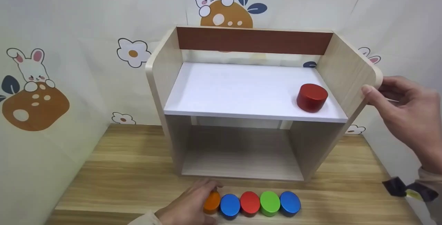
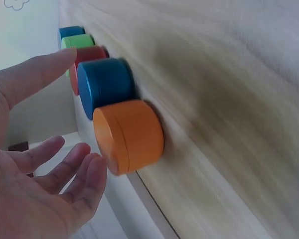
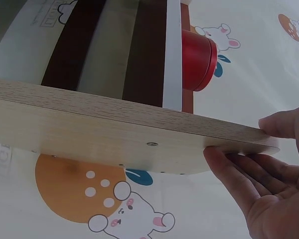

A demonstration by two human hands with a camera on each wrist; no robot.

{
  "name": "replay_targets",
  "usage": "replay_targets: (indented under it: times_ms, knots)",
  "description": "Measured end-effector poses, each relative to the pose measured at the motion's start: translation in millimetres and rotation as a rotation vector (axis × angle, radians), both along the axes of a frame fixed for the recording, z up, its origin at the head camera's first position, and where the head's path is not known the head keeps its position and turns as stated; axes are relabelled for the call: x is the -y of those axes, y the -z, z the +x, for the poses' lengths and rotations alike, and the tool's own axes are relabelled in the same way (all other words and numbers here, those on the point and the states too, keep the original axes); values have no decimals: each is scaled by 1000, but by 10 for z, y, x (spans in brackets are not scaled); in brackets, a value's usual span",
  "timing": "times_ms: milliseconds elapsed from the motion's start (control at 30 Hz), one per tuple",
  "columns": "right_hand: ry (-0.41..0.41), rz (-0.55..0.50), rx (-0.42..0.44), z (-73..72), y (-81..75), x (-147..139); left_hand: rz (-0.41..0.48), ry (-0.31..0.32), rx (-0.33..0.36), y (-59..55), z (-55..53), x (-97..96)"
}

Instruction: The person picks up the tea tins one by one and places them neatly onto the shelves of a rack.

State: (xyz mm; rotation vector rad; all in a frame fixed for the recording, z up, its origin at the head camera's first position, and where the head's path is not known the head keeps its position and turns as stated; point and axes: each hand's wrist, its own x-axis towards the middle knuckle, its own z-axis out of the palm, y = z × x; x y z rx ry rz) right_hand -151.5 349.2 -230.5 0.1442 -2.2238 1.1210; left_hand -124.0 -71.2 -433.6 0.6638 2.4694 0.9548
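My left hand (image 1: 190,204) is beside the orange round tin (image 1: 211,202) at the left end of a row. Its fingers and thumb stand apart, and in the left wrist view the fingertips are right by the tin's lid (image 2: 105,134). Along the row come a blue tin (image 1: 230,205), a red tin (image 1: 250,203), a green tin (image 1: 270,202) and another blue tin (image 1: 290,203). My right hand (image 1: 412,111) pinches the front edge of the small shelf's right side panel (image 3: 139,132), thumb on one face and fingers on the other.
On the shelf's white upper board (image 1: 228,87), a dark red tin (image 1: 311,98) stands near the right side. Below is an open compartment with a wooden floor (image 1: 241,156). The shelf stands on a wood-grain table (image 1: 124,169), backed by a patterned wall covering (image 1: 89,18).
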Motion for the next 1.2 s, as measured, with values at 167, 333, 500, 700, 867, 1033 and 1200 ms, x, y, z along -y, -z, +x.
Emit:
replay_targets:
  times_ms: [167, 333, 500, 700, 867, 1033, 1200]
  knots:
    - [10, 20, 2, -2, 5, 5, -19, -6, -149, 52, 12, 72]
    - [7, 16, 3, 0, 10, 2, -15, -24, -102, 129, -9, 91]
    - [2, 10, 5, -2, 10, 3, -9, -45, -61, 189, -45, 88]
    - [3, 1, 15, 0, 7, 0, -5, -74, 23, 249, -79, 67]
    - [-2, -22, 19, 0, 3, -6, -6, -78, 33, 298, -95, 59]
    - [3, -11, 4, 2, 12, -7, 21, -30, -60, 366, -100, 88]
    - [11, 3, 7, 0, 18, -7, 34, -27, -58, 404, -105, 97]
